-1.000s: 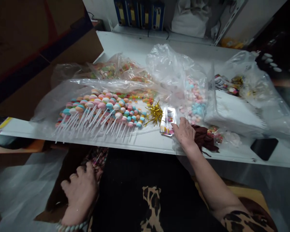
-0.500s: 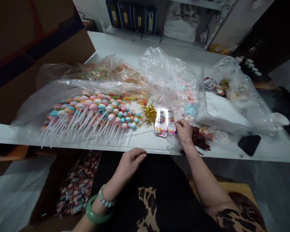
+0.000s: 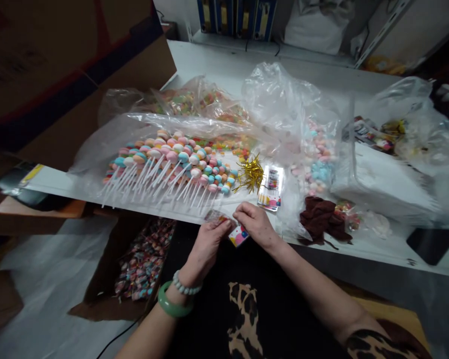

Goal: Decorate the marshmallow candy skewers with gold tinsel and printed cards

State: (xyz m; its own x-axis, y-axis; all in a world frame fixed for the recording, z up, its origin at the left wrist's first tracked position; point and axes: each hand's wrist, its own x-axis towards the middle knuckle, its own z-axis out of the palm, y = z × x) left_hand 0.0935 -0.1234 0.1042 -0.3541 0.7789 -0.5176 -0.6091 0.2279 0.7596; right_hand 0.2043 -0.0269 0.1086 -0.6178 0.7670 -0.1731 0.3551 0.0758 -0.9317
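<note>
My left hand [image 3: 207, 244] pinches a small printed plastic bag [image 3: 238, 237] with coloured dots at the table's front edge. At the bag's other side, the fingers of my right hand [image 3: 257, 227] are closed on it too. More of these bags lie in a small stack [image 3: 272, 182] just beyond my right hand. Left of the stack sits a bunch of gold twist ties [image 3: 250, 173]. Many striped marshmallow lollipops [image 3: 168, 159] lie piled on clear plastic, their white sticks pointing toward me.
Clear bags of gummy candies [image 3: 209, 102] and pastel marshmallows [image 3: 322, 159] stand behind. To the right are a brown cloth [image 3: 320, 217], a clear bin [image 3: 381, 174] and a black phone-like slab [image 3: 432, 245]. A carton of wrapped sweets [image 3: 144, 264] is below; a large cardboard box [image 3: 134, 85] stands left.
My right hand has moved from the stack toward my left hand, bringing a printed bag. Both hands now hold it. The view has turned slightly left.
</note>
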